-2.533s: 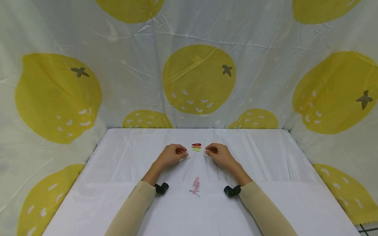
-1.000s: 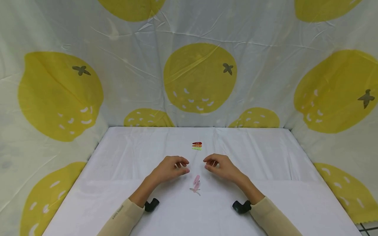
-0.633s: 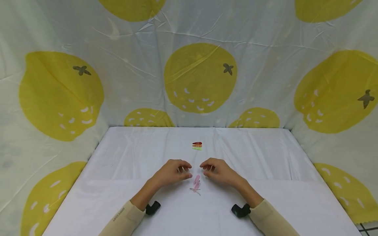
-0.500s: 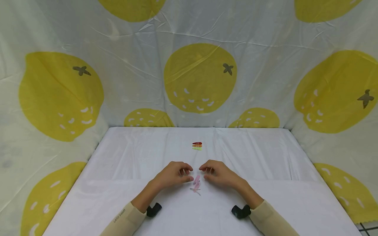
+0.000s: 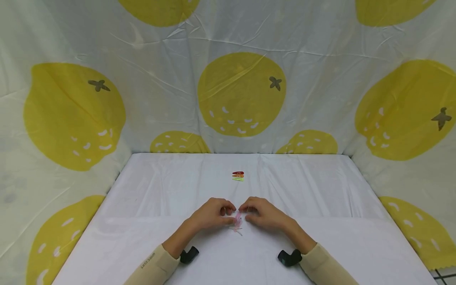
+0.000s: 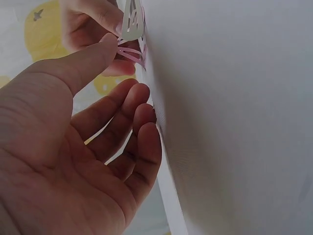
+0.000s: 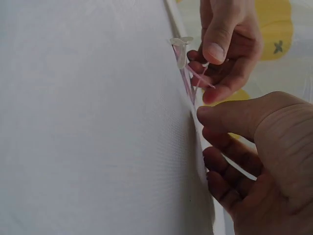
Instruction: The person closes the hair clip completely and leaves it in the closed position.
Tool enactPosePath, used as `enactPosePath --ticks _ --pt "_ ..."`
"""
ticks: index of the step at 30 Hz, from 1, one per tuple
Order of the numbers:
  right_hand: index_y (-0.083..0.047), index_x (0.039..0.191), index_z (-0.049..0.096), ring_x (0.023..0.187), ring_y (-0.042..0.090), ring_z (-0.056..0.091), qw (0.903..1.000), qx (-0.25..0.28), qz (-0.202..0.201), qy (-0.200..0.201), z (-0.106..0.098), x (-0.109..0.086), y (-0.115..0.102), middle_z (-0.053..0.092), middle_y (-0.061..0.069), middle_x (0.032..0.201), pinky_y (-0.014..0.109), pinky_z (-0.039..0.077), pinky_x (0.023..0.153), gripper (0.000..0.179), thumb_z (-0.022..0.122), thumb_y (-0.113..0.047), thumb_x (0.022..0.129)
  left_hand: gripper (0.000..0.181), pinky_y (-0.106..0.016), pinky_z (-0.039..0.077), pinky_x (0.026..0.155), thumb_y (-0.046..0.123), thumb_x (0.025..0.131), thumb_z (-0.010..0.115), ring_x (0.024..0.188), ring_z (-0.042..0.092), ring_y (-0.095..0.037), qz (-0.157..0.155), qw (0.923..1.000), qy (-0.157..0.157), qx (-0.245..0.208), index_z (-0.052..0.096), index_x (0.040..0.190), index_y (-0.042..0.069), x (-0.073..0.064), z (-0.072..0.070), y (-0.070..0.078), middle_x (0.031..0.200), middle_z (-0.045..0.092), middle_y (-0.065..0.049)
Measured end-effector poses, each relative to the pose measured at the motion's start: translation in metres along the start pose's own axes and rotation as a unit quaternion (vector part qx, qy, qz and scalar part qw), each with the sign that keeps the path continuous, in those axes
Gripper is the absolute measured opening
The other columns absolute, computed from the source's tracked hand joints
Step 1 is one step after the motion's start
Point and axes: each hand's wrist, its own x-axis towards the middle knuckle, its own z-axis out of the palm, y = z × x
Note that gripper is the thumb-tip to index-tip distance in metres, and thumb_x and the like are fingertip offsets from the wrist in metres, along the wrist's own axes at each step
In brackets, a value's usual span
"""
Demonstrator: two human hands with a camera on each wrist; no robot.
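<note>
A small loose pile of snap hair clips lies on the white cloth between the two hands. In it are pink clips (image 5: 238, 217) and a pale, off-white clip (image 6: 132, 24) resting across them. My left hand (image 5: 212, 213) is at the pile's left side, fingers loosely bent and the thumb tip right by a pink clip; whether it touches I cannot tell. On the other side, my right hand (image 5: 264, 213) curves its relaxed fingers close to the pile, holding nothing that shows. The hands partly hide the pink clips in the head view.
Farther back on the white-covered table (image 5: 171, 178), a red clip (image 5: 238, 173), an orange clip (image 5: 238, 176) and a green clip (image 5: 238, 179) lie in parallel, one behind another. A lemon-print curtain (image 5: 149, 99) encloses the back and sides. Each wrist wears a black camera.
Both hands have come back from beside the red, orange and green row toward the person, then drawn together around the pink pile. The coloured row stays where it was.
</note>
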Motion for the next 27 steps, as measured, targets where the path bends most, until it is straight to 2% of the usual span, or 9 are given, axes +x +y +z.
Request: enactPosePath --ticks 4,11,17,27 --pt "-0.021 0.12 0.074 0.109 0.006 0.06 0.9999 -0.004 0.002 -0.011 0.0011 -0.0002 -0.0022 0.069 -0.01 0.114 0.03 0.049 0.098 0.028 0.072 -0.01 0.095 0.025 -0.022 0.048 0.074 0.03 0.088 0.082 0.085 0.062 -0.016 0.0 1.0 -0.004 -0.003 0.077 0.106 0.014 -0.0006 0.0015 0.0003 0.088 0.068 0.008" --pt "-0.024 0.115 0.077 0.108 0.007 0.059 0.9998 -0.004 -0.006 -0.017 0.0018 -0.0015 -0.004 0.07 -0.01 0.111 0.031 0.049 0.096 0.022 0.074 -0.014 0.095 0.02 -0.021 0.049 0.076 0.035 0.088 0.082 0.085 0.062 -0.013 0.004 1.0 0.001 0.007 0.078 0.099 0.019 -0.0007 0.0053 -0.0003 0.087 0.068 0.013" --pt "-0.026 0.118 0.076 0.107 0.005 0.058 0.9997 -0.018 -0.011 -0.013 0.0053 -0.0009 -0.0022 0.069 -0.013 0.111 0.029 0.049 0.094 0.024 0.074 -0.018 0.096 0.011 -0.022 0.049 0.078 0.031 0.088 0.082 0.086 0.061 -0.012 0.002 1.0 0.0 0.007 0.079 0.094 0.022 -0.0014 0.0065 -0.0008 0.088 0.069 0.016" --pt "-0.031 0.109 0.077 0.104 0.004 0.059 0.9998 -0.014 -0.016 0.002 0.0083 0.0 -0.0014 0.068 -0.017 0.105 0.03 0.05 0.093 0.017 0.073 -0.02 0.097 0.005 -0.021 0.049 0.076 0.027 0.09 0.08 0.084 0.061 -0.009 0.015 0.9999 0.001 0.004 0.078 0.093 0.023 -0.0021 0.0067 -0.0014 0.087 0.068 0.016"
